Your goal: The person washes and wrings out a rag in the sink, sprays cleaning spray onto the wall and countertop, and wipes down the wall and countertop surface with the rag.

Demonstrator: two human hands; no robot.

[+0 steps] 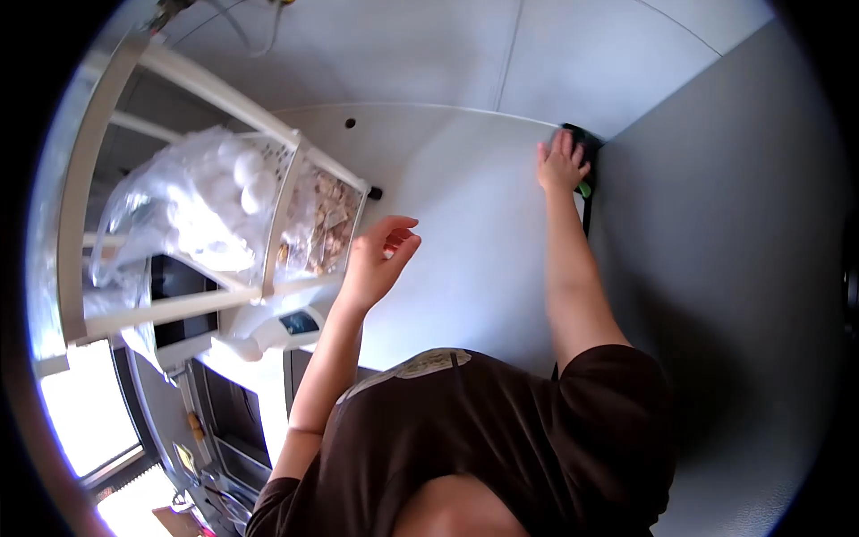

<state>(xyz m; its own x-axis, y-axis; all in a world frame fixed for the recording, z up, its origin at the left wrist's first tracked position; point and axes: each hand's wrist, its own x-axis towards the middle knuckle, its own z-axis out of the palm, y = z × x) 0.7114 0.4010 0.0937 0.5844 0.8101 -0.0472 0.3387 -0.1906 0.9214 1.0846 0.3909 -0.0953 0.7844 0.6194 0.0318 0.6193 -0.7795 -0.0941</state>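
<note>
My right hand reaches to the far corner of the pale surface, fingers stretched and spread. It lies over or against a black object with a green part; my hand hides some of it, and I cannot make out its kind. My left hand hovers above the pale surface beside the white rack. Its fingers are loosely bent, the thumb is apart from them, and nothing shows between them.
A white-framed rack stands on the left. It holds a clear plastic bag of white round items and a bag of small brownish pieces. A grey panel rises along the right. A bright window is at lower left.
</note>
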